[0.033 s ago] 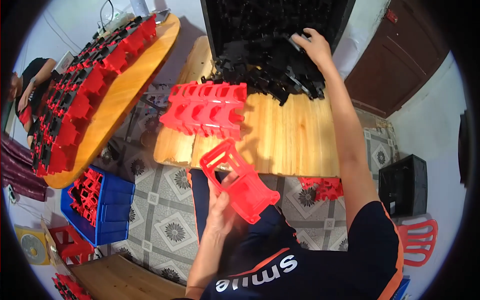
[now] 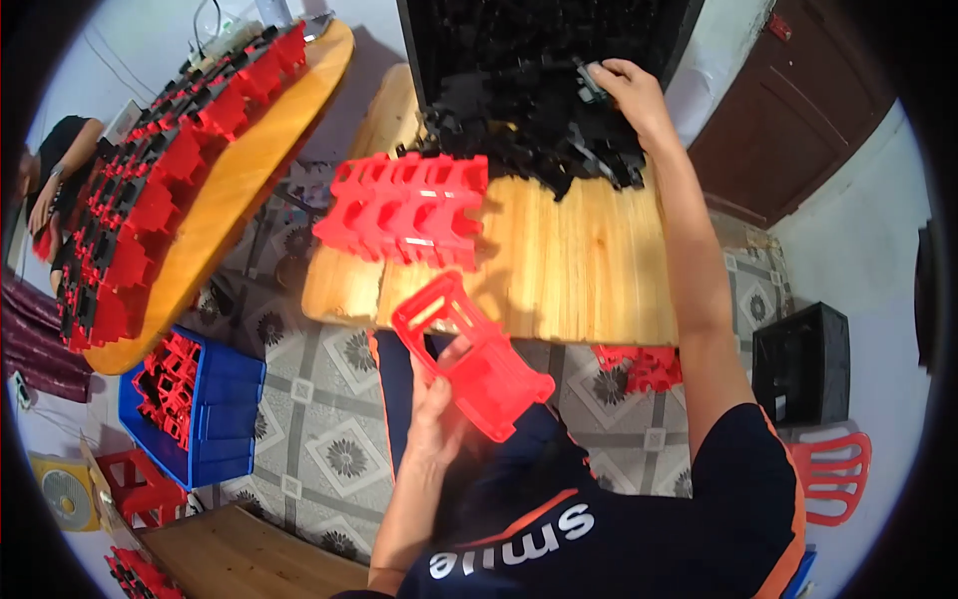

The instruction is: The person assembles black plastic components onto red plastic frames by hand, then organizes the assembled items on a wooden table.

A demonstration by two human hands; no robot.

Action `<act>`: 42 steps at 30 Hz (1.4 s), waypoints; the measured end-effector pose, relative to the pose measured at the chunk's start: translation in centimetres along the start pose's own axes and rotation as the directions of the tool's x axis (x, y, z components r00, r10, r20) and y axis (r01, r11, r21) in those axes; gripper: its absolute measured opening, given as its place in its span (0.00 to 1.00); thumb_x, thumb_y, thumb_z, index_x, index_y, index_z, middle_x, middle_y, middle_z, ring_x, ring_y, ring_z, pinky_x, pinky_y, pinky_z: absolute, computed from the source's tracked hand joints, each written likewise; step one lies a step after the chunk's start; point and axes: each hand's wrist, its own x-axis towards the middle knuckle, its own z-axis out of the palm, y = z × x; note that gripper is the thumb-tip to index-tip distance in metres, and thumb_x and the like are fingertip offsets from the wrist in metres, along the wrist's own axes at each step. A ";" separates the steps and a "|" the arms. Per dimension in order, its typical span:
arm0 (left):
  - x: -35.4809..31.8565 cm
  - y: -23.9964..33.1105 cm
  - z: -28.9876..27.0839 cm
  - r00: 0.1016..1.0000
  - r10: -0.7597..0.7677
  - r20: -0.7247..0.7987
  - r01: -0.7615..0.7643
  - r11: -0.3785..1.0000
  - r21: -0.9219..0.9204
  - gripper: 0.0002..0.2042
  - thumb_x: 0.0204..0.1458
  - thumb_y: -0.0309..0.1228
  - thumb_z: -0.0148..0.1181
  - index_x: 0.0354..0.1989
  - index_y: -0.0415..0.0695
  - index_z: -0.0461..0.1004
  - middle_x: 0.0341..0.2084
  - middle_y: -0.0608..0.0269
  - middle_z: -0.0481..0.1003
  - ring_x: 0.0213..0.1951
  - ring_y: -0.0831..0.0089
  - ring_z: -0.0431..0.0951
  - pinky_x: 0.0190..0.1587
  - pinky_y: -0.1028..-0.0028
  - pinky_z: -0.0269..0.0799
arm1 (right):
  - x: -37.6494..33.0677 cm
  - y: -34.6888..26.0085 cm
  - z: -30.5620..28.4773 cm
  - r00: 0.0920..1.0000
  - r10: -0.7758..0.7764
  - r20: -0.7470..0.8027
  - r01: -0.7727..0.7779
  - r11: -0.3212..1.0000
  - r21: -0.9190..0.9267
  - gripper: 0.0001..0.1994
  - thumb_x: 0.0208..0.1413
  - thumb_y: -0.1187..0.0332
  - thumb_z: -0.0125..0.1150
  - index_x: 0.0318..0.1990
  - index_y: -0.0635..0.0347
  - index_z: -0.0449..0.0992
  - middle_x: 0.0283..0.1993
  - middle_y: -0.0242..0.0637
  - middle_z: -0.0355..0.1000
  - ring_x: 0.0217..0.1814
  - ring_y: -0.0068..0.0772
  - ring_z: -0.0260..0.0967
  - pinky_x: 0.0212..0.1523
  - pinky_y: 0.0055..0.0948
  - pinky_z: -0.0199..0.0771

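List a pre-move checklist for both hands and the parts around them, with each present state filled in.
1. Left hand has hold of a red frame: ok.
2. Right hand grips a small dark part: ok.
3. Both held pieces close together: not ok; the dark part is up by the pile of black parts, well apart from the frame.
4. Dark part turned the right way: cannot tell; fingers cover some of it.
5. Row of red frames resting on the wooden table: ok.
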 end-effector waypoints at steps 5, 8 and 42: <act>-0.6 -0.5 -1.1 0.999 -0.020 -0.045 0.020 1.000 0.001 0.39 0.53 0.45 0.64 0.70 0.54 0.48 0.64 0.48 0.60 0.64 0.51 0.63 0.63 0.49 0.64 | -15.3 -0.3 -0.6 0.757 0.386 0.528 -0.653 0.398 0.644 0.12 0.67 0.68 0.47 0.48 0.65 0.74 0.38 0.38 0.75 0.34 0.25 0.73 0.37 0.25 0.79; -0.4 -1.0 -1.4 0.997 -0.061 -0.043 0.059 0.998 -0.032 0.38 0.54 0.44 0.63 0.70 0.56 0.49 0.64 0.48 0.59 0.64 0.53 0.63 0.64 0.49 0.62 | -20.0 2.2 0.4 0.645 0.514 0.566 -0.764 0.406 0.502 0.11 0.65 0.68 0.51 0.47 0.67 0.74 0.34 0.35 0.75 0.30 0.25 0.73 0.34 0.24 0.79; -1.0 2.6 -1.5 1.000 0.015 0.006 -0.014 0.999 -0.041 0.47 0.51 0.26 0.66 0.74 0.51 0.37 0.60 0.54 0.62 0.60 0.64 0.68 0.62 0.62 0.66 | -28.0 -14.0 2.4 0.563 -0.759 0.328 0.745 0.638 0.198 0.15 0.40 0.75 0.63 0.39 0.63 0.80 0.37 0.39 0.72 0.36 0.38 0.72 0.34 0.32 0.76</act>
